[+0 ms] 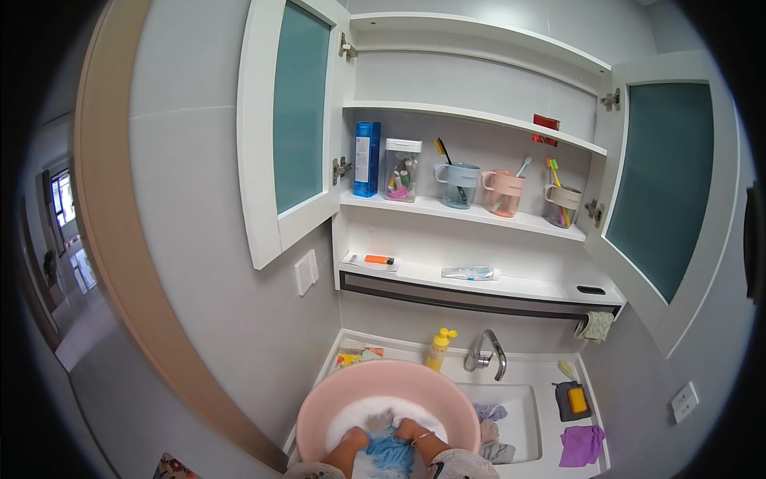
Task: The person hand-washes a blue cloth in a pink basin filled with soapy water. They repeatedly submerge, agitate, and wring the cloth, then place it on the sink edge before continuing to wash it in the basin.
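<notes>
A round pink basin [383, 378] stands on the washbasin counter, holding white suds and wet cloth. Both of my hands are down inside it. My left hand [354, 438] and my right hand [412, 429] are closed on a wet blue cloth [390, 453], one on each side of it. Suds and folds cover most of the fingertips. A greyish piece of fabric [381, 418] pokes out of the foam just beyond the hands. A bracelet circles my right wrist.
Right of the basin, a white sink [523, 407] holds several garments [495, 433] under a chrome faucet [487, 354]. A yellow bottle [439, 350] stands behind. Orange soap [577, 401] and a purple cloth [582, 445] lie far right. Overhead, cabinet doors [670, 191] hang open beside shelved cups [504, 193].
</notes>
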A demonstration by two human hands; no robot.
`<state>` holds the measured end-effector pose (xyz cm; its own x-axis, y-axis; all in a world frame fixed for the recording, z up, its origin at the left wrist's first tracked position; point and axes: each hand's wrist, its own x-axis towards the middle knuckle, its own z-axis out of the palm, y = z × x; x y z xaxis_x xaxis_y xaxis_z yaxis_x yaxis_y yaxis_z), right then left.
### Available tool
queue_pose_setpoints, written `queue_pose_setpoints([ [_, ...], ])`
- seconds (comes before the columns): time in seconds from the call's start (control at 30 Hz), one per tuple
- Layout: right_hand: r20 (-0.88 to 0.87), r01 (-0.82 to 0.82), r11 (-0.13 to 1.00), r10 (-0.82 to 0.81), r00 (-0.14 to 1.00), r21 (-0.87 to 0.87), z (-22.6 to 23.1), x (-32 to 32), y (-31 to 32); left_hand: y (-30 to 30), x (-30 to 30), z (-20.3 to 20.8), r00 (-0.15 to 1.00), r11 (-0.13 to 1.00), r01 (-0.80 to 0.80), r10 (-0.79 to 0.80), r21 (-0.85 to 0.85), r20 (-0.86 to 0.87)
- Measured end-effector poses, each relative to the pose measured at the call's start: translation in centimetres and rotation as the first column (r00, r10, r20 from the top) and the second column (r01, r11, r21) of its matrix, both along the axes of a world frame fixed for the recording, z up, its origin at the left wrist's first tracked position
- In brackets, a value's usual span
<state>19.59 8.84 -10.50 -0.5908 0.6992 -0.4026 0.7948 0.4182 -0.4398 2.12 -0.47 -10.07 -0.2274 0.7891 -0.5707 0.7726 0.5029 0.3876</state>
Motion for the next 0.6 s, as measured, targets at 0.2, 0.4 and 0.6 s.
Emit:
queue_pose_setpoints([
  [0.2, -0.673, 0.279, 0.958, -0.161, 0.722, 0.07, 7.9, -4.2, -6.1, 1.9, 0.5, 1.1, 0.246, 0.577, -0.801, 0.564, -0.163, 0.789],
  [0.4, -0.593, 0.353, 0.862, -0.077, 0.801, 0.364, 14.1, -4.6, -10.5, 0.6, 5.3, 9.6, -0.125, 0.608, -0.701, 0.409, -0.372, 0.904],
  [0.6, -0.464, 0.398, 0.809, -0.179, 0.868, 0.433, 15.7, -4.5, -9.5, 0.3, 4.0, 7.8, -0.407, 0.848, -0.44, 0.107, -0.297, 0.907],
])
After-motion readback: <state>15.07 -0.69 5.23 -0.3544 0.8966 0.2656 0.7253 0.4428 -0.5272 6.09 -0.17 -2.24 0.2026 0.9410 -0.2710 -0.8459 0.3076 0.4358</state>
